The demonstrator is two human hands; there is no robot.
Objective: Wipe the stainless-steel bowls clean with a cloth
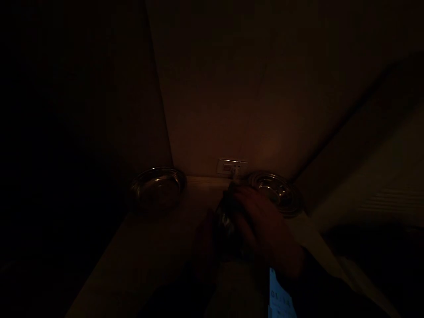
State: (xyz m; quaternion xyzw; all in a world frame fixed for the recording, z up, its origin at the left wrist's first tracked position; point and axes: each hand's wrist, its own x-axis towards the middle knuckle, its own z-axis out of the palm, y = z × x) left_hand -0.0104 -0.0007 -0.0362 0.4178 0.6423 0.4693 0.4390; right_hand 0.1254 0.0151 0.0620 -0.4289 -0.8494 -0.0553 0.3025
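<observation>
The right hand point(261, 225) lies over the top of a dark object point(226, 221), fingers bent down around it in a grip. The object is low in the middle of the view, above the table point(155, 247). The light is too poor to say what it is; only a small glint shows on its near side. The left hand point(202, 240) is a dim shape against the left side of the same object. I cannot tell whether it is open or closed, or whether it really touches the object. A dark sleeve point(318, 282) covers the right forearm, which runs down to the lower right corner. Just left of that sleeve, at the bottom edge, is a pale blue label point(280, 296) with print too small to read.

The table is pale and runs away from the person to the wall point(232, 88). Two round metal plates sit at its far end. The left plate point(157, 187) is well apart from the hands, in the corner. The right plate point(278, 192) is just behind the right hand's fingertips. Between the plates, low on the wall, is a white wall socket point(232, 167). Everything beyond this is in darkness.
</observation>
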